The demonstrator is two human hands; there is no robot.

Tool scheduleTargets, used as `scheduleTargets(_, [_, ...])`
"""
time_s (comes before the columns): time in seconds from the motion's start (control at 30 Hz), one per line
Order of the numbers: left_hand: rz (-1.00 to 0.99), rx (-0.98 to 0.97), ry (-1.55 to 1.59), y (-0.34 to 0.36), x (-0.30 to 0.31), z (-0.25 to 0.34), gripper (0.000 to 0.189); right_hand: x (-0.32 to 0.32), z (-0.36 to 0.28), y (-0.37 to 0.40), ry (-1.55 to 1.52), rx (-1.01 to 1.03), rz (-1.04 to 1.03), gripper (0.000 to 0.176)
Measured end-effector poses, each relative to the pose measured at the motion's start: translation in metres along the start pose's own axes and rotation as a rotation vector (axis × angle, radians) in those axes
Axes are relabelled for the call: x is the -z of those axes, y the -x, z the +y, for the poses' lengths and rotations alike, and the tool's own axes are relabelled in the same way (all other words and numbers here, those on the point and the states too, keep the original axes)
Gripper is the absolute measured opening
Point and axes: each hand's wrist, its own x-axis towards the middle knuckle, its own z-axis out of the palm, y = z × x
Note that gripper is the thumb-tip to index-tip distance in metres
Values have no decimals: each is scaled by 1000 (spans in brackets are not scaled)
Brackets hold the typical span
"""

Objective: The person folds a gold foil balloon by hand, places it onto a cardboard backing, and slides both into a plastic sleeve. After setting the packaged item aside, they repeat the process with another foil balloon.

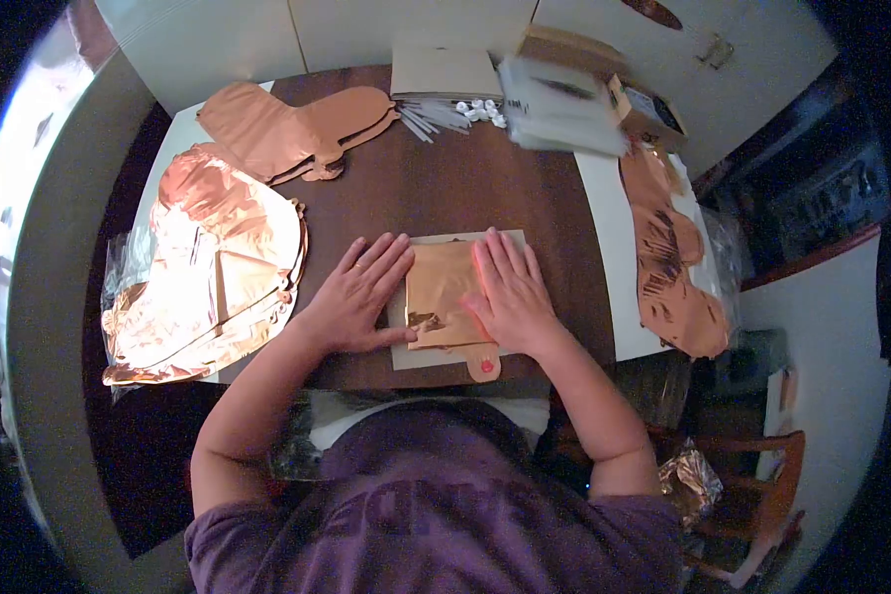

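A folded copper-coloured foil piece (pixel 444 297) lies on a grey-beige card (pixel 421 362) near the table's front edge. A tab with a small red mark (pixel 484 365) sticks out below the fold. My left hand (pixel 359 297) lies flat with its fingers spread, at the left edge of the foil and card. Across the foil's right side rests my right hand (pixel 510 294), palm down and fingers stretched out. Neither hand is wrapped round anything. What lies under the palms is hidden.
Shiny foil shapes (pixel 218 267) are piled at the left, with flatter ones (pixel 297 129) behind. More foil (pixel 671 257) lies at the right edge. White strips (pixel 431 116), small white pieces (pixel 481 111), plastic bags (pixel 559 104) and a box (pixel 646 109) stand at the back.
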Motion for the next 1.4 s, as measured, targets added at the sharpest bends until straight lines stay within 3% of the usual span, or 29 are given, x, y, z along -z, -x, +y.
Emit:
scheduleTargets(0.23, [112, -135, 174, -12, 17, 19, 86, -6, 1, -1, -32, -16, 28, 74])
scheduleTargets(0.33, [28, -192, 178, -12, 18, 12, 76, -1, 3, -1, -58, -8, 14, 72])
scheduleTargets(0.53, [70, -337, 135, -4, 14, 5, 48, 2, 10, -4, -114, 2, 4, 70])
scheduleTargets(0.73, [217, -462, -57, -2, -3, 1, 34, 11, 7, -8, -87, -10, -48, 69])
scheduleTargets(1.03, [202, -472, -110, 2, -4, -1, 41, 3, 5, -5, -10, -13, -42, 72])
scheduleTargets(1.13, [131, -350, 100, 8, 2, 10, 48, 1, 7, -5, -16, -7, -36, 73])
scheduleTargets(1.3, [106, -309, 107, 15, 1, 15, 59, 16, -5, -11, 33, -59, -78, 74])
scheduleTargets(1.4, [91, -294, 106, 15, 3, 17, 60, 17, -21, -18, -9, -41, 28, 80])
